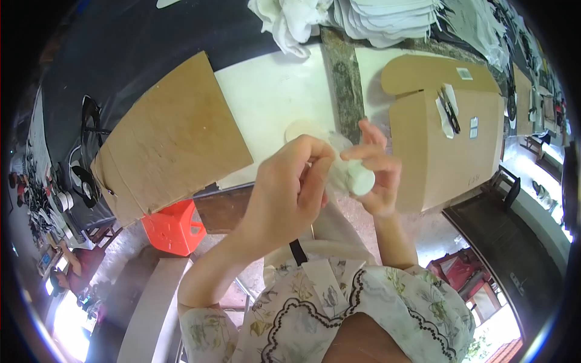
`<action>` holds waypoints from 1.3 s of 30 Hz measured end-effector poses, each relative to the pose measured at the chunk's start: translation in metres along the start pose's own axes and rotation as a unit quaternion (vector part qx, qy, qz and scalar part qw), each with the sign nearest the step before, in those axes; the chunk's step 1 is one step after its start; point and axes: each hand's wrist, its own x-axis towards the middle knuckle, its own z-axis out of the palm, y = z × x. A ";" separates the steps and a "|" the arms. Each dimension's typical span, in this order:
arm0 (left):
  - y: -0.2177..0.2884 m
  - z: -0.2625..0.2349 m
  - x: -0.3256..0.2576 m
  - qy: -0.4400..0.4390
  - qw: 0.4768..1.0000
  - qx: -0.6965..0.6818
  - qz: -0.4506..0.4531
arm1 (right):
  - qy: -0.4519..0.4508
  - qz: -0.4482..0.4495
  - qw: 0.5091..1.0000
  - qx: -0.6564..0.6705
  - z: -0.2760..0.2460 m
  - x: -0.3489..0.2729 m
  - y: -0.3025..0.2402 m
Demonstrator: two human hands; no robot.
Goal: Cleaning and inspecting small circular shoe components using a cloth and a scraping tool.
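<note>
In front of my chest, both hands are raised close together. My right hand (380, 172) has its fingers curled round a clear, bottle-like container (361, 178) with a pale greenish-white round end tilted toward me. Its far part looks transparent and blurs into the table behind. My left hand (293, 184) is closed in a pinch, thumb against fingers, right beside the container. Whatever sits between those fingertips is hidden from view.
A brown cardboard sheet (175, 139) lies at the left, and a cardboard box (448, 139) with black-handled snips (449, 112) on it at the right. White cloth (293, 21) and stacked white pieces (387, 21) lie at the back. A red stool (172, 230) stands below left.
</note>
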 end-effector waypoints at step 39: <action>0.015 -0.035 -0.003 0.111 0.990 0.063 0.055 | 0.003 0.031 0.996 -0.079 0.036 0.034 -0.003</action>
